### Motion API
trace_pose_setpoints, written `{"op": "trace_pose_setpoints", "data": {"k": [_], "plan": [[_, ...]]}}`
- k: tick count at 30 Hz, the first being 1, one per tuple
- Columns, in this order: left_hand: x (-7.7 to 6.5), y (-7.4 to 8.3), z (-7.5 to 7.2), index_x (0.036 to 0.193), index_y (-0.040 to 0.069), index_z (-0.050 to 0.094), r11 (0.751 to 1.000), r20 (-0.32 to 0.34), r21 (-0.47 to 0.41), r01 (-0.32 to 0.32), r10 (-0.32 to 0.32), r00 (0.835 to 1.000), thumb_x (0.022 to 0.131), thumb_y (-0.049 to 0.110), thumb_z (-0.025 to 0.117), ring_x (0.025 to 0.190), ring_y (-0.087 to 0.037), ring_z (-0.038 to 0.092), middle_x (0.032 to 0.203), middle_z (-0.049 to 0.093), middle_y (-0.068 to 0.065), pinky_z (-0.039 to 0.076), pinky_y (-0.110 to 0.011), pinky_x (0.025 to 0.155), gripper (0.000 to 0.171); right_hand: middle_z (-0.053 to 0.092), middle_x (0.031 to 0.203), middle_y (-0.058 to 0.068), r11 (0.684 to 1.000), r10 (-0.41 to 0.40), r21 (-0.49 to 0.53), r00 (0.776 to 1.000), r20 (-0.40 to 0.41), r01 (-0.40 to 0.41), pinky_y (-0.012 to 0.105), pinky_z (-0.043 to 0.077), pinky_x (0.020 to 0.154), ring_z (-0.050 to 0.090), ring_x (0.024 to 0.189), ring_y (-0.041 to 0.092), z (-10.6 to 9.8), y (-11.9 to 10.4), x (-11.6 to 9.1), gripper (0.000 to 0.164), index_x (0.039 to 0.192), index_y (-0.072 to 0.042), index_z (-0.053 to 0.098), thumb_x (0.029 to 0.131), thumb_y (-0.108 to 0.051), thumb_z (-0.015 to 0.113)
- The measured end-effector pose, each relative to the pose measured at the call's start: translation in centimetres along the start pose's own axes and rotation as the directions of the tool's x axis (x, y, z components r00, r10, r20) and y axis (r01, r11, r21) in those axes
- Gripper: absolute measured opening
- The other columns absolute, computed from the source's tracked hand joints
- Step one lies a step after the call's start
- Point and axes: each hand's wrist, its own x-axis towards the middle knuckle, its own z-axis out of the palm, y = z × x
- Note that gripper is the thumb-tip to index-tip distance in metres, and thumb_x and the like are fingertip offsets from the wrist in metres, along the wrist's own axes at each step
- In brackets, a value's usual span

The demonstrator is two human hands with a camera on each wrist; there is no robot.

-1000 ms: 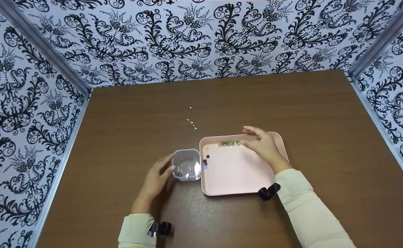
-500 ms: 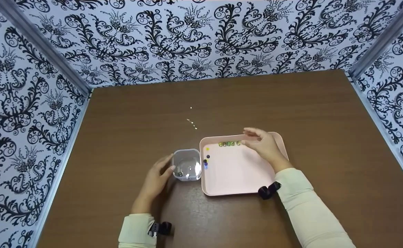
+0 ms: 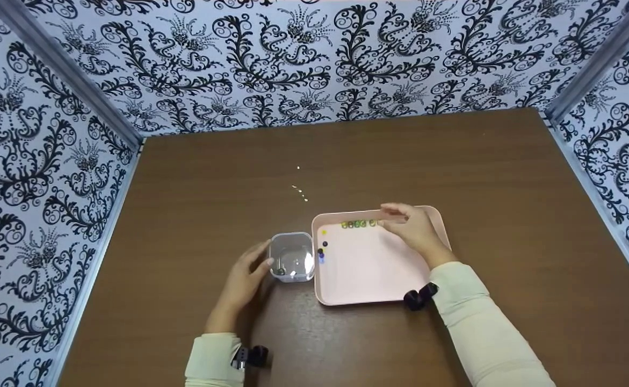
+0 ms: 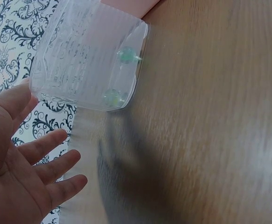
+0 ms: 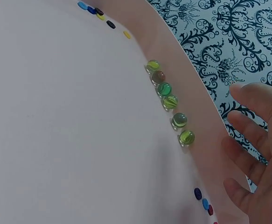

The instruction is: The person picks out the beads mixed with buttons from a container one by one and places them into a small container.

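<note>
My left hand [image 3: 244, 279] is beside a clear plastic container [image 3: 291, 255], fingertips at its left side. In the left wrist view the other fingers spread apart, holding nothing. Two greenish marbles [image 4: 126, 55] show through the container wall. My right hand [image 3: 413, 228] hovers over the back right of a pink tray [image 3: 368, 302], fingers loosely bent and apart, nothing between them. A row of glass marbles [image 5: 170, 101], green, yellow and brownish, lies along the tray's back wall, left of that hand.
Small flat coloured pieces [image 5: 111, 24], blue, black and yellow, lie along the tray's left side. More pieces [image 5: 198, 193] lie near the right hand. White specks [image 3: 299, 192] mark the brown table [image 3: 212, 177]. Patterned walls [image 3: 303, 64] enclose its back and sides.
My right hand's upper fingers have lowered slightly toward the tray's back wall. The left hand, container and marbles stay where they were.
</note>
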Motion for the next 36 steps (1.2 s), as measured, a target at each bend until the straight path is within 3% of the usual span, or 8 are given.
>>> {"op": "trace_pose_setpoints", "data": {"k": [8,16,31,36], "plan": [[-0.08,0.22,-0.06,0.135,0.004,0.056,1.000,-0.006,0.017,0.006,-0.006,1.000,0.095,0.014,0.061,0.134,-0.041,0.039,0.138,0.050,-0.024,0.026,-0.055,0.113,0.042,0.064,0.123,0.016,0.999,0.012,-0.035,1.000,0.022,-0.011,0.039,0.050,0.092,0.060,0.112,0.030,0.00,0.22,-0.06,0.042,0.125,-0.002,0.064,0.086,-0.014,0.072],[-0.01,0.16,-0.07,0.134,0.002,0.056,1.000,-0.003,0.023,-0.011,0.011,1.000,0.095,0.013,0.061,0.133,-0.042,0.039,0.138,0.050,-0.026,0.026,-0.055,0.113,0.042,0.067,0.118,0.016,0.994,-0.032,-0.102,0.999,0.013,0.033,0.044,0.047,0.097,0.059,0.114,0.031,0.14,0.23,-0.05,0.038,0.119,0.000,0.066,0.084,-0.012,0.071],[-0.01,0.18,-0.07,0.135,0.003,0.055,1.000,-0.003,0.014,0.019,-0.019,1.000,0.095,0.014,0.061,0.135,-0.042,0.038,0.140,0.048,-0.026,0.025,-0.055,0.114,0.042,0.067,0.116,0.019,0.995,-0.065,-0.075,0.997,0.033,0.067,0.044,0.048,0.098,0.061,0.112,0.034,0.43,0.71,0.14,0.037,0.119,0.005,0.065,0.084,-0.007,0.072],[-0.01,0.07,-0.01,0.134,0.003,0.056,1.000,-0.007,0.018,0.007,-0.007,1.000,0.095,0.013,0.061,0.134,-0.041,0.039,0.139,0.050,-0.024,0.026,-0.054,0.113,0.041,0.067,0.119,0.017,0.996,-0.024,-0.086,0.998,0.060,0.029,0.041,0.048,0.096,0.060,0.114,0.031,0.40,0.78,0.07,0.038,0.122,0.003,0.064,0.086,-0.006,0.070]]}}
